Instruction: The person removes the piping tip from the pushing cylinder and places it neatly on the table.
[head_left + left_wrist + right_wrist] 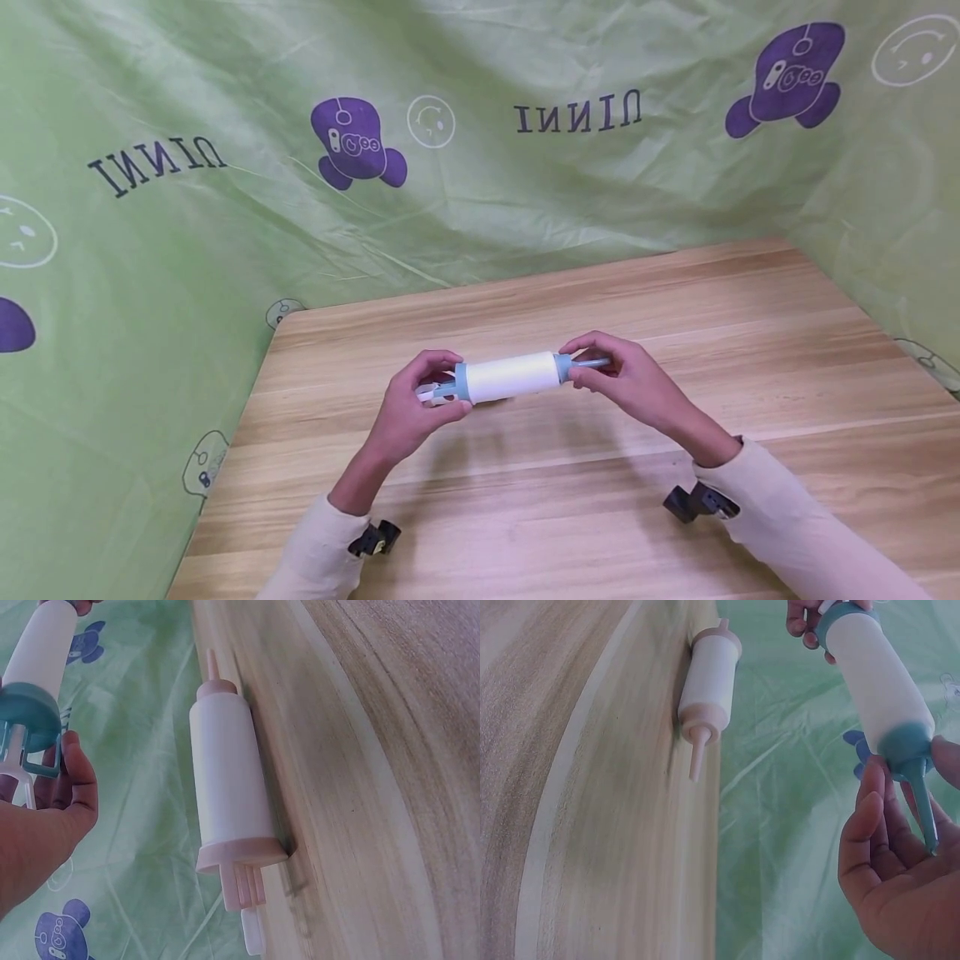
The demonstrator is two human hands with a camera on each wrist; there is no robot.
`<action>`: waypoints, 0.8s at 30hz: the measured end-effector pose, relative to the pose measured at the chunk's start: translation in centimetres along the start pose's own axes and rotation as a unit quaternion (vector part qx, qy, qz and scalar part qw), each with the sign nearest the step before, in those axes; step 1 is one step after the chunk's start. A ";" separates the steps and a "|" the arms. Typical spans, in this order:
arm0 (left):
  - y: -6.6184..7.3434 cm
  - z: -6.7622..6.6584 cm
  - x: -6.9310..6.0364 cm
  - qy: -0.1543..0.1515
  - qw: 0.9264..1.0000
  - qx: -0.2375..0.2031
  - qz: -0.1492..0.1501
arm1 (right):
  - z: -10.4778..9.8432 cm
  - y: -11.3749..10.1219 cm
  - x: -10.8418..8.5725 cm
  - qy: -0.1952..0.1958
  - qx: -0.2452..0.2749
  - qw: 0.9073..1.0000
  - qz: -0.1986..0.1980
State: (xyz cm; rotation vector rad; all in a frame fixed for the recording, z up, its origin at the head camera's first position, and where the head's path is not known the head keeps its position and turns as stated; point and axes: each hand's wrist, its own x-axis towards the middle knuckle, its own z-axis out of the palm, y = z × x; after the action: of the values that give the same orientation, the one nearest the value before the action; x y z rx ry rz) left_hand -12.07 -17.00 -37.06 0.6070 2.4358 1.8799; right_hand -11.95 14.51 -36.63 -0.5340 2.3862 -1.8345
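A white cylinder with blue-teal ends [513, 377] is held nearly level above the table, between both hands. My left hand [411, 408] grips its wider teal collar, beside a handle-like part and a white rod. With fingers and thumb, my right hand [628, 379] pinches the other teal cap, whose thin nozzle points into the palm. A second white cylinder with pinkish ends [231, 769] lies on the table in the left wrist view, apart from both hands; it shows in the right wrist view too [708, 681]. In the head view the held cylinder mostly hides it.
The wooden table [525, 517] has its far edge against a green cloth [480, 208] printed with purple figures and lettering. Cloth also hangs at the left and right. Small black devices are strapped to both wrists [375, 539].
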 end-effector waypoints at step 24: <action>0.0 -0.2 -0.1 -0.017 1.000 0.007 -0.006 | -0.1 0.1 0.0 -0.016 0.000 1.000 -0.003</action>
State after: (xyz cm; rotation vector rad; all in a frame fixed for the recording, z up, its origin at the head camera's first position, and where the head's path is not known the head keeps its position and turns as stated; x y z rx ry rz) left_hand -12.01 -17.21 -37.05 0.6195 2.4271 1.8347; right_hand -12.02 14.58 -36.65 -0.5669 2.3665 -1.8151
